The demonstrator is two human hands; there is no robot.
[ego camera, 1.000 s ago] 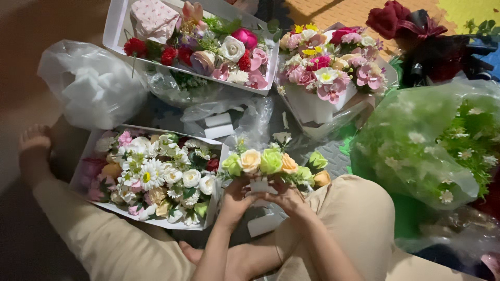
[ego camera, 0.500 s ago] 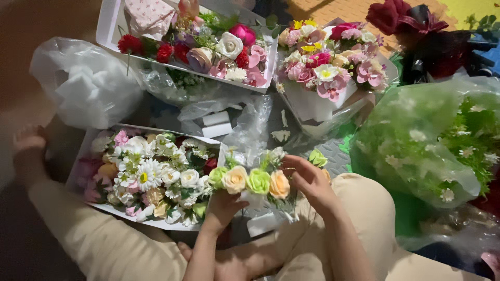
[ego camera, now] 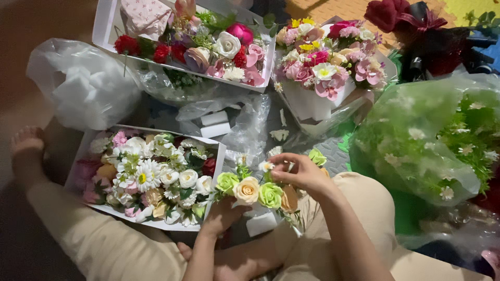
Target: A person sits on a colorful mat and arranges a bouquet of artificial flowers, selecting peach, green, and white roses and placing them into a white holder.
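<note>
Mostly, the stems stay hidden from me: the small bouquet (ego camera: pixel 258 190) shows only its heads, a cream rose between two green ones with a peach bloom at the 3 o'clock end, and whatever binds them sits under the flowers. The left hand (ego camera: pixel 221 216) comes up from 6 o'clock beneath the bunch, fingers curled shut around its base; I see knuckles and wrist, not the fingertips. The right hand (ego camera: pixel 302 174) lies at 2 o'clock of the bouquet, touching its upper edge, thumb and forefinger pinched on a small white daisy head (ego camera: pixel 266 166); the other fingers are loosely bent. I cannot tell whether that daisy is already set in the bunch.

The bouquet hovers over the person's lap, between the knees. At 9 o'clock of it, just beside, lies a white box of pale flowers (ego camera: pixel 151 177), its near corner cut by the left forearm. At 12 o'clock sit small white foam blocks (ego camera: pixel 215 124) on crumpled clear plastic. A green-wrapped bundle of daisies (ego camera: pixel 432 140) fills 3 o'clock, blurred behind film. Two more boxes at the top run off the frame.
</note>
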